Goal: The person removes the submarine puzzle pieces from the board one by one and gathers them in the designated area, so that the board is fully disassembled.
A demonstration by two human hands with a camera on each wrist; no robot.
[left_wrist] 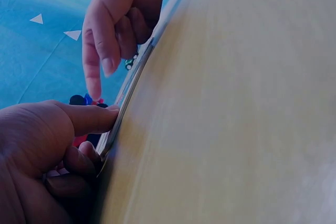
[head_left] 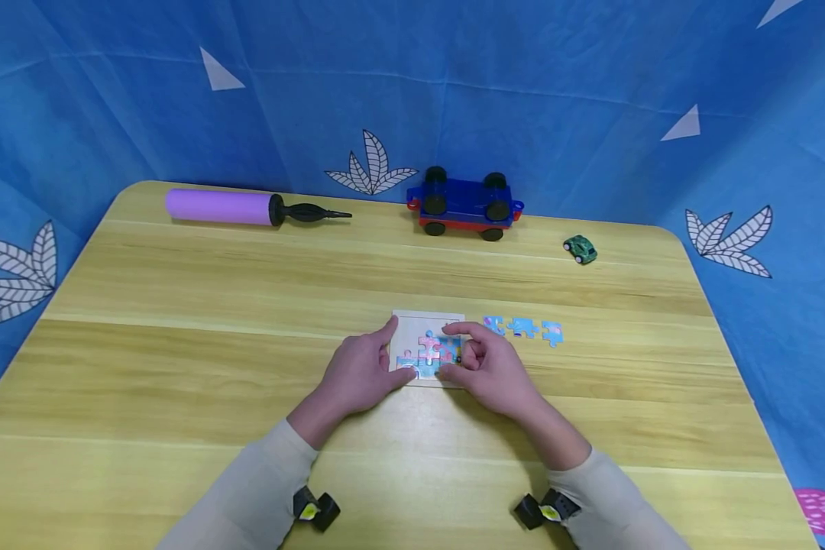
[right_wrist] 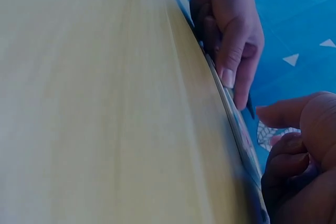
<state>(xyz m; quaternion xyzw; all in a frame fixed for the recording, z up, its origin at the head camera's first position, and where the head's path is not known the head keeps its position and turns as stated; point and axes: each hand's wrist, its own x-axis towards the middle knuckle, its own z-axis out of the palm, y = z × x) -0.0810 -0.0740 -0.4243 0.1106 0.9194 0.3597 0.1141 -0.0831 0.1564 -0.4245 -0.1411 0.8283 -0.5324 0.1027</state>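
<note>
Beginning with the puzzle tray (head_left: 409, 328), we see it lying near the middle of the tabletop (head_left: 179, 344), between the two hands. Fitted pieces (head_left: 429, 350), pink and blue, occupy its lower and right-hand parts; the upper left of the tray shows its pale bare base. Just beside the tray's right edge we note three loose pieces (head_left: 523, 328), mostly blue, set in a row and apart from one another.

The left hand (head_left: 359, 373) holds the tray at its left side, the thumb laid on the lower left corner and the other fingers bent against the edge. The right hand (head_left: 498, 374) is poised over the right side, thumb and forefinger spread apart, the remaining fingers bent inward; we see nothing between its fingertips, and we cannot tell whether it touches the pieces below.

Farther out, along the far edge of the tabletop, we find a purple pump (head_left: 223, 207) with its black nozzle pointing right, a blue-and-red toy vehicle (head_left: 464, 200) with black wheels above and below, and a small green toy car (head_left: 580, 249). Behind them we observe a blue cloth (head_left: 522, 61) printed with white triangles and leaves.
</note>
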